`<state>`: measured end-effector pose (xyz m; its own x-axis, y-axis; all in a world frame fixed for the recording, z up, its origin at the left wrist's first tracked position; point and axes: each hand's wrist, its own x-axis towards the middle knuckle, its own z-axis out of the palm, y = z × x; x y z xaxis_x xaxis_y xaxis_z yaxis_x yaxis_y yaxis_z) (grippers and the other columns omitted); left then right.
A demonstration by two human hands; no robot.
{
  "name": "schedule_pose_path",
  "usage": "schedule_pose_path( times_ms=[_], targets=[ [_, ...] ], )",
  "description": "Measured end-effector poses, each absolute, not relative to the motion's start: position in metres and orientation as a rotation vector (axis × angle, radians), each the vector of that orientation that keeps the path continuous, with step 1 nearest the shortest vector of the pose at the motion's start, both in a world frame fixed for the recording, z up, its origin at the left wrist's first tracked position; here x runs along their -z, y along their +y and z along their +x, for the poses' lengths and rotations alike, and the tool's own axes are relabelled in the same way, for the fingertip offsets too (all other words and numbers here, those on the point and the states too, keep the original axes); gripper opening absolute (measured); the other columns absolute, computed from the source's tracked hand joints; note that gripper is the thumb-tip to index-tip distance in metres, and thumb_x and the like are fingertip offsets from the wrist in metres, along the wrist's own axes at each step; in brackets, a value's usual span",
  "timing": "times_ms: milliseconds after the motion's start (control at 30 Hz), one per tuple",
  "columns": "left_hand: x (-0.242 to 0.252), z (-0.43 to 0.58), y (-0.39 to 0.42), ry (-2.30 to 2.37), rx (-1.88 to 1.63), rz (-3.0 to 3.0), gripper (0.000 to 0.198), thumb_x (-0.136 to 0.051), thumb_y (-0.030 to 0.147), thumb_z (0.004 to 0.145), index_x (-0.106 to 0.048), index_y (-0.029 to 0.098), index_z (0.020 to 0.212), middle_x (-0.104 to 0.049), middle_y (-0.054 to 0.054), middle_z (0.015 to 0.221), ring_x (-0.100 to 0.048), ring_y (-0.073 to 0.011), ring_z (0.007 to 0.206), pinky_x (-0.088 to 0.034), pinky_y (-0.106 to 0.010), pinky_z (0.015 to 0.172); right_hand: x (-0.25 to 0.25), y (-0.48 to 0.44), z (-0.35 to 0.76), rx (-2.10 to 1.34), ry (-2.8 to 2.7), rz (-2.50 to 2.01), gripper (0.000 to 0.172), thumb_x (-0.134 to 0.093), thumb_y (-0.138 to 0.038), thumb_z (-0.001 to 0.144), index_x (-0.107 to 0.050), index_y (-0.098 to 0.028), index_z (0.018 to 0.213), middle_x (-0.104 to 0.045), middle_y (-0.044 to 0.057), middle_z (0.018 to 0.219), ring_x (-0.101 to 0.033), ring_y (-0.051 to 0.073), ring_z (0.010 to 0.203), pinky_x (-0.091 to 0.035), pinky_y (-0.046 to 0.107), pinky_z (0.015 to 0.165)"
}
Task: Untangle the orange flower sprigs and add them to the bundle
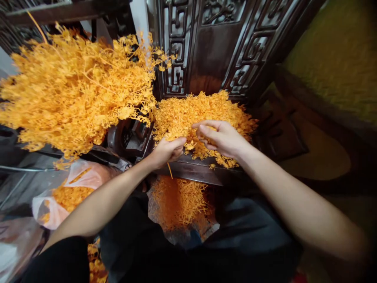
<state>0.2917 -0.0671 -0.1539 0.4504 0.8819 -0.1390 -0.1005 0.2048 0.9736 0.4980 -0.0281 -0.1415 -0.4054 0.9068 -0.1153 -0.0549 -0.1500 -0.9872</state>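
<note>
A heap of small orange branching pieces (203, 110) lies on a dark carved wooden seat (194, 171) in front of me. My left hand (166, 151) is closed in a fist around a thin orange sprig at the near edge of the heap. My right hand (220, 137) rests on the heap with its fingers curled, pinching orange pieces. Both forearms reach in from below.
A big bunch of orange branching stems (73, 86) stands at the left. A clear plastic bag of orange pieces (64, 194) lies on the floor at the left; more pieces (179, 204) sit in a bag between my knees. The carved chair back (212, 43) rises behind.
</note>
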Motion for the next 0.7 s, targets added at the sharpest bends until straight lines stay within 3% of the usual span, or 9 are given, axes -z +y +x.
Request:
schedule_pose_path(
  times_ms=[67,167,300,367,467,600,700],
  targets=[
    [0.154,0.296,-0.066,0.839,-0.86,1.17,0.06,-0.061,0.057,0.089,-0.032,0.022,0.05,-0.026,0.008,0.043,-0.022,-0.005,0.039,-0.014,-0.025,0.041,0.136,-0.038,0.487,-1.53,-1.618,-1.025,0.043,-0.08,-0.052,0.078,-0.075,-0.018,0.104,-0.063,0.001,0.072,-0.05,0.009,0.056,-0.033,0.021,0.045],
    [0.148,0.301,-0.067,0.821,-0.922,1.147,0.061,-0.063,0.056,0.089,-0.032,0.022,0.049,-0.026,0.008,0.042,-0.022,-0.0048,0.039,-0.015,-0.024,0.041,0.13,-0.04,0.486,-1.266,-1.841,-1.044,0.036,-0.083,-0.051,0.076,-0.075,-0.017,0.086,-0.068,0.003,0.076,-0.057,0.012,0.067,-0.042,0.024,0.056],
    [0.141,0.294,-0.072,0.763,-1.02,1.032,0.059,-0.062,0.044,0.09,-0.026,0.021,0.049,-0.02,0.009,0.042,-0.021,-0.0046,0.038,-0.015,-0.022,0.041,0.131,-0.015,0.521,-1.227,-1.363,-1.103,0.041,-0.088,-0.051,0.07,-0.063,-0.018,0.069,-0.054,-0.002,0.055,-0.04,0.008,0.046,-0.028,0.023,0.042],
    [0.142,0.287,-0.076,0.761,-1.012,0.991,0.057,-0.061,0.04,0.09,-0.027,0.021,0.049,-0.02,0.009,0.043,-0.021,-0.0047,0.038,-0.013,-0.022,0.04,0.135,-0.004,0.54,-1.258,-1.119,-1.063,0.045,-0.094,-0.048,0.061,-0.061,-0.019,0.068,-0.057,-0.001,0.059,-0.046,0.008,0.047,-0.029,0.022,0.04],
    [0.147,0.284,-0.079,0.677,-0.8,0.959,0.053,-0.06,0.039,0.09,-0.03,0.02,0.051,-0.025,0.008,0.044,-0.023,-0.0051,0.038,-0.014,-0.021,0.039,0.138,-0.01,0.545,-1.429,-1.12,-1.035,0.047,-0.096,-0.044,0.058,-0.072,-0.016,0.086,-0.067,0.005,0.076,-0.06,0.013,0.059,-0.039,0.023,0.042],
    [0.147,0.29,-0.082,0.511,-0.634,0.886,0.056,-0.057,0.038,0.093,-0.022,0.02,0.054,-0.021,0.007,0.045,-0.02,-0.0049,0.039,-0.014,-0.02,0.038,0.133,-0.041,0.516,-1.636,-1.339,-0.926,0.06,-0.085,-0.05,0.075,-0.069,-0.019,0.124,-0.058,-0.003,0.066,-0.045,0.007,0.049,-0.027,0.02,0.039],
    [0.142,0.294,-0.084,0.482,-0.608,0.845,0.057,-0.057,0.038,0.093,-0.019,0.02,0.054,-0.019,0.008,0.046,-0.018,-0.0047,0.039,-0.015,-0.019,0.038,0.128,-0.05,0.5,-1.552,-1.586,-0.95,0.049,-0.078,-0.055,0.081,-0.071,-0.019,0.114,-0.053,-0.006,0.059,-0.039,0.007,0.045,-0.028,0.022,0.041]
  ],
)
